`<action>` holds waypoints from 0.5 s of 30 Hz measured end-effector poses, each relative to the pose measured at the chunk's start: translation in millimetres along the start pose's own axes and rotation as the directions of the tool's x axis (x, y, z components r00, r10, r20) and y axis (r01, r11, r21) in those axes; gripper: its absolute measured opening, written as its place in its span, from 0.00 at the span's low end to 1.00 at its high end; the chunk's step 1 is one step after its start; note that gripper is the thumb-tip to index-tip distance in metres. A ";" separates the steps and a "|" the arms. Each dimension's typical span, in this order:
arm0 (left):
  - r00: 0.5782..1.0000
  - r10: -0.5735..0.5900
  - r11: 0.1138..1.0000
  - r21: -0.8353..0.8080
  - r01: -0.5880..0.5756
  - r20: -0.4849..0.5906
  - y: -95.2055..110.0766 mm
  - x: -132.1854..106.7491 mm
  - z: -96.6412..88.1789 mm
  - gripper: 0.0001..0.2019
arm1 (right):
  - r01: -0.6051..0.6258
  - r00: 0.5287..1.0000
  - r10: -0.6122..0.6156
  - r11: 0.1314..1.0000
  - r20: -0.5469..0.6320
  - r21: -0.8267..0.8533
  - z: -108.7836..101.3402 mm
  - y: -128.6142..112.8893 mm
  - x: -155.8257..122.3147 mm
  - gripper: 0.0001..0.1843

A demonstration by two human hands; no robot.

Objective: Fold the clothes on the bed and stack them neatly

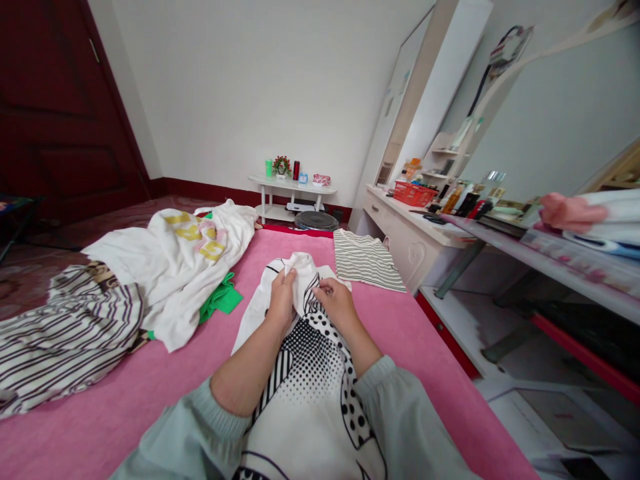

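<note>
A white garment (310,393) with black dots, stripes and curved lines stretches from the bottom edge up the middle of the pink bed cover (400,373). My left hand (283,297) is closed on a bunched white part near its far end, thumb on top. Just to the right, my right hand (334,299) pinches the patterned cloth, fingers curled in. Both hands are slightly above the bed. Some cloth between and under the hands is hidden. Beyond my right hand a striped top (367,260) lies flat at the bed's far right corner.
On the left lie a heaped white shirt (200,247) with yellow print, a green cloth (221,298) and a striped garment (75,333). A small white table (295,188) stands by the far wall. A dressing table (395,220) with a red basket (414,193) lines the right side.
</note>
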State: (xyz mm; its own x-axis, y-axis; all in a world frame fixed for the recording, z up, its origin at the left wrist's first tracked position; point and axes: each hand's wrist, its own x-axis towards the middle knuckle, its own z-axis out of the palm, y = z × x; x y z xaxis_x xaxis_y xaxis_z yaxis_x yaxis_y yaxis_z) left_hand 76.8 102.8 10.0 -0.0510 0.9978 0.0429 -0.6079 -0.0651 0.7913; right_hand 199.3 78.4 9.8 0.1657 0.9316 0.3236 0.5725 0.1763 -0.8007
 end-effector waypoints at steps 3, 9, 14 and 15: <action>1.000 -0.001 1.000 0.002 0.001 -0.010 0.8 -0.9 0.9 0.20 | -0.009 0.999 0.012 0.996 -0.030 0.090 0.4 1.7 1.2 0.10; 1.000 -0.002 1.000 -0.015 0.002 -0.030 4.6 -2.8 2.4 0.19 | -0.063 0.981 0.102 0.972 -0.165 0.226 -6.3 3.3 2.5 0.12; 0.999 0.017 1.000 -0.012 -0.016 0.040 1.8 -3.4 5.3 0.19 | -0.136 0.959 0.221 0.906 -0.175 0.402 -1.6 -3.6 1.8 0.11; 0.997 0.021 1.000 -0.005 -0.021 0.068 1.2 -4.1 7.0 0.20 | -0.169 0.948 0.273 0.867 -0.164 0.469 -0.8 -6.0 1.8 0.11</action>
State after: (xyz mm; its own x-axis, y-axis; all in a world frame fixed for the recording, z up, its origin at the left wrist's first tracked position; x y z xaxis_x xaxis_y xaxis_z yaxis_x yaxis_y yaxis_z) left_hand 81.8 98.8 15.0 -0.0100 0.9948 0.1013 -0.6104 -0.0863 0.7874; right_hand 196.9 78.7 15.6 0.4453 0.8789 0.1709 0.0922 0.1449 -0.9851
